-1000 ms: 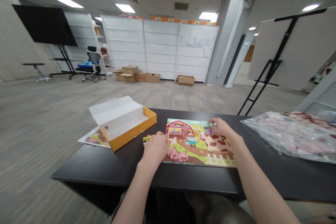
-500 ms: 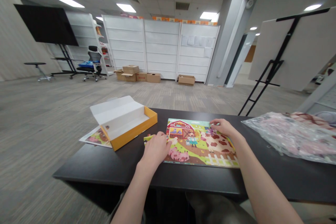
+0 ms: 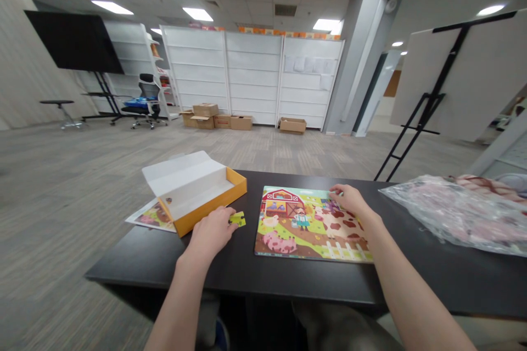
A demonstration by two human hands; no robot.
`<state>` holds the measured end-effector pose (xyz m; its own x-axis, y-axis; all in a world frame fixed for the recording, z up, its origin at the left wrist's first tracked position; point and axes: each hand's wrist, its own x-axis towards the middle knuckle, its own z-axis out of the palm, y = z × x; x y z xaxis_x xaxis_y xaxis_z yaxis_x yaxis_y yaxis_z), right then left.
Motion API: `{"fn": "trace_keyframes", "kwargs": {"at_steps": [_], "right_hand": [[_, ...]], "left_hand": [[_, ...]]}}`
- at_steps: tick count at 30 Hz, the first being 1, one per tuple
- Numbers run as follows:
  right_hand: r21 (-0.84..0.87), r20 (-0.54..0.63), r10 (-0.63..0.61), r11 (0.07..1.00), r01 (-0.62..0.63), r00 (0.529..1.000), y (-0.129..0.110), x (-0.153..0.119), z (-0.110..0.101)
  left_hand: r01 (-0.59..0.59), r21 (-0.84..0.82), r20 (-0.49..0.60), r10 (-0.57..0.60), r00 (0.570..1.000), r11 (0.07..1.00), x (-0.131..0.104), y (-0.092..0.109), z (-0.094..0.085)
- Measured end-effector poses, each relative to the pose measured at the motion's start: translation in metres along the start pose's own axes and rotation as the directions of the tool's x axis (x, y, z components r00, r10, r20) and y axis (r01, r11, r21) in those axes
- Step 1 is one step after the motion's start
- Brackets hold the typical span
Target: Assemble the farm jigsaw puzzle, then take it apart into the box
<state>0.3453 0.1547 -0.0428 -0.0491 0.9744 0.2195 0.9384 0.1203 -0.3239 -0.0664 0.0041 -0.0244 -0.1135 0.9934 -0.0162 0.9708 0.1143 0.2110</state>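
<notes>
A colourful farm puzzle (image 3: 304, 225) with a barn, a cow and pigs lies flat on the black table (image 3: 304, 279). Left of it, my left hand (image 3: 214, 229) has its fingers closed on a green puzzle piece (image 3: 237, 219), beside the yellow box. My right hand (image 3: 349, 200) rests at the puzzle's upper right edge, its fingers pinched together over something too small to make out. The open yellow box (image 3: 214, 205) has its white lid folded up. A printed farm picture (image 3: 153, 216) lies partly under the box.
On the table's right side lies a clear plastic bag (image 3: 457, 216) with pink contents. Beyond the table stand a black easel frame (image 3: 428, 104), cardboard boxes (image 3: 206, 115), white shelving (image 3: 253, 77), an office chair (image 3: 147, 101) and a large screen (image 3: 76, 41).
My left hand has moved left, off the puzzle's left edge towards the yellow box, with the green piece in its fingers. My right hand has barely moved.
</notes>
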Motion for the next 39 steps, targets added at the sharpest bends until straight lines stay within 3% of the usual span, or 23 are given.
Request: {"fn": "trace_keyframes", "kwargs": {"at_steps": [5, 11, 16, 18, 20, 22, 23, 25, 27, 30, 32, 36, 39], "right_hand": [[-0.017, 0.016, 0.021, 1.0, -0.021, 1.0, 0.005, -0.005, -0.01], [-0.018, 0.056, 0.032, 0.999, -0.031, 0.998, 0.002, -0.011, -0.015], [0.019, 0.019, 0.039, 0.999, -0.04, 0.999, -0.004, -0.012, -0.018], [0.045, -0.016, 0.033, 0.998, -0.033, 0.999, -0.011, -0.012, -0.019], [0.127, -0.035, 0.009, 0.992, -0.004, 0.999, -0.023, -0.013, -0.018], [0.338, 0.005, -0.066, 0.939, 0.061, 0.998, -0.041, -0.018, -0.018], [0.483, 0.054, -0.135, 0.871, 0.093, 0.989, -0.051, -0.022, -0.019], [0.69, 0.203, -0.322, 0.717, 0.097, 0.925, -0.071, -0.032, -0.02], [0.783, 0.319, -0.469, 0.62, 0.051, 0.824, -0.089, -0.042, -0.022], [0.859, 0.351, -0.6, 0.511, 0.007, 0.719, -0.104, -0.052, -0.023], [0.885, 0.327, -0.607, 0.466, -0.01, 0.724, -0.107, -0.054, -0.022], [0.908, 0.173, -0.451, 0.417, 0.035, 0.875, -0.094, -0.044, -0.024], [0.874, 0.008, -0.266, 0.47, 0.123, 0.964, -0.068, -0.03, -0.027]], "left_hand": [[-0.042, -0.054, -0.003, 0.042, 0.999, 0.998, 0.002, -0.005, 0.004], [-0.059, -0.096, -0.099, 0.05, 0.994, 0.994, 0.003, -0.006, 0.004], [-0.113, -0.36, -0.161, 0.058, 0.985, 0.926, 0.008, -0.007, 0.003], [-0.156, -0.571, -0.182, 0.061, 0.981, 0.806, 0.009, -0.003, 0.002], [-0.153, -0.783, -0.168, 0.032, 0.985, 0.602, 0.008, 0.007, 0.0], [-0.113, -0.921, -0.122, -0.001, 0.993, 0.372, 0.006, 0.023, -0.002], [-0.1, -0.956, -0.103, 0.002, 0.995, 0.275, 0.004, 0.032, -0.003], [-0.095, -0.987, -0.094, 0.018, 0.995, 0.128, 0.0, 0.054, -0.003], [-0.093, -0.994, -0.089, 0.066, 0.994, 0.052, -0.003, 0.074, -0.001], [-0.114, -0.992, -0.11, 0.081, 0.991, 0.05, -0.002, 0.1, 0.007], [-0.149, -0.984, -0.142, 0.073, 0.987, 0.1, 0.0, 0.113, 0.013], [-0.227, -0.947, -0.207, 0.111, 0.972, 0.229, 0.004, 0.127, 0.022], [-0.28, -0.866, -0.254, 0.119, 0.96, 0.414, 0.005, 0.126, 0.023]]}}
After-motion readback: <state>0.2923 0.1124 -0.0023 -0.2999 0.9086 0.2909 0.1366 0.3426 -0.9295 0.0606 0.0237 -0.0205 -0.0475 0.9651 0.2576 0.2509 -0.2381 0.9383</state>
